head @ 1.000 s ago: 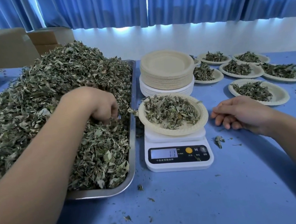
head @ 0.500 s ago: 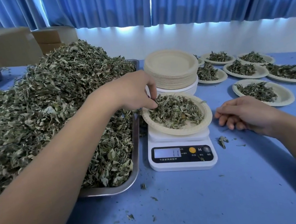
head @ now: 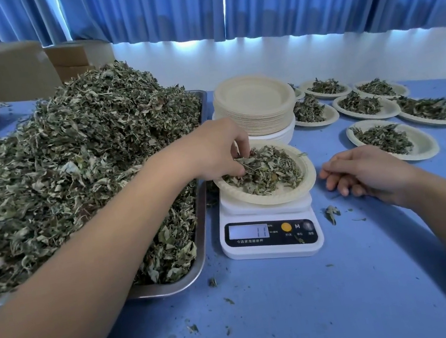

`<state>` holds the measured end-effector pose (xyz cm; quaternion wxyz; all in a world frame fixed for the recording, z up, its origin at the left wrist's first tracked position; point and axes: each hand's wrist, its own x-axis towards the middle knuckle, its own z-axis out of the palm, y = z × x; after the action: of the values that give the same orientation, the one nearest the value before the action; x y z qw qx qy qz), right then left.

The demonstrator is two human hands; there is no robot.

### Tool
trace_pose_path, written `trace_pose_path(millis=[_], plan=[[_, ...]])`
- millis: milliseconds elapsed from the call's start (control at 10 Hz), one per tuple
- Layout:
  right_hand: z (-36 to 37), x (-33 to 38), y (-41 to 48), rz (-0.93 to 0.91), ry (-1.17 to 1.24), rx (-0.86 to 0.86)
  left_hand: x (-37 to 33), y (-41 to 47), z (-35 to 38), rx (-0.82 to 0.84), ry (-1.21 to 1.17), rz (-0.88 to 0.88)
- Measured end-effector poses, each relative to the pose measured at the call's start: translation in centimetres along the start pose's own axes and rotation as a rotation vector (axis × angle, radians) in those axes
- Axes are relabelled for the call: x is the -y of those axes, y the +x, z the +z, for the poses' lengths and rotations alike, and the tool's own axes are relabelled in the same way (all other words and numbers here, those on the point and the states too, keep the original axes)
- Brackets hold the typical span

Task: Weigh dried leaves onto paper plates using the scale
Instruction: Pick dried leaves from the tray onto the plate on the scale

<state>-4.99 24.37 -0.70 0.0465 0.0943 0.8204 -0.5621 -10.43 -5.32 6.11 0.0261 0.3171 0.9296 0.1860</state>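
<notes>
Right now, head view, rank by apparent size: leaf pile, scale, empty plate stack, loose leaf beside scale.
1. leaf pile
2. scale and empty plate stack: alike, scale nearer, unranked
3. loose leaf

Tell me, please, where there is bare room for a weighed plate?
Widest: the blue tabletop in front of the scale, out to the near edge, only crumbs. Crowded: the tray fills the left; the plate stack and filled plates sit behind and right.

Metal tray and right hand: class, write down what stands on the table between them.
In the head view, the scale stands between the tray and the right hand, carrying a paper plate of leaves.
</notes>
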Motion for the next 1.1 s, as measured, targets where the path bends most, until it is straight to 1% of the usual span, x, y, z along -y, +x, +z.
trace_pose_path(millis=[100,300,400,500,600,700,900,1100], plan=[[0.0,0.0,0.0,0.0,0.003,0.002,0.1,0.1,0.2,-0.019,0.006,0.003],[0.1,0.0,-0.1,-0.002,-0.002,0.0,0.0,0.0,0.5,0.012,0.019,-0.002],[0.1,0.0,-0.1,-0.003,-0.002,-0.005,0.0,-0.1,0.1,-0.039,0.035,0.011],[0.1,0.1,-0.1,0.0,0.0,-0.003,0.1,-0.2,-0.9,-0.161,0.018,0.012],[0.1,0.1,-0.1,0.002,0.001,-0.001,0.4,-0.2,-1.9,-0.282,-0.064,0.011],[0.0,0.0,-0.1,-0.001,0.003,0.0,0.6,-0.1,-2.2,-0.352,-0.14,0.007],[-0.1,-0.1,0.0,0.0,0.007,0.005,0.6,0.0,-2.3,-0.444,-0.305,0.027],[-0.1,-0.2,0.2,-0.004,0.011,0.01,1.0,0.0,-2.6,-0.475,-0.512,-0.004]])
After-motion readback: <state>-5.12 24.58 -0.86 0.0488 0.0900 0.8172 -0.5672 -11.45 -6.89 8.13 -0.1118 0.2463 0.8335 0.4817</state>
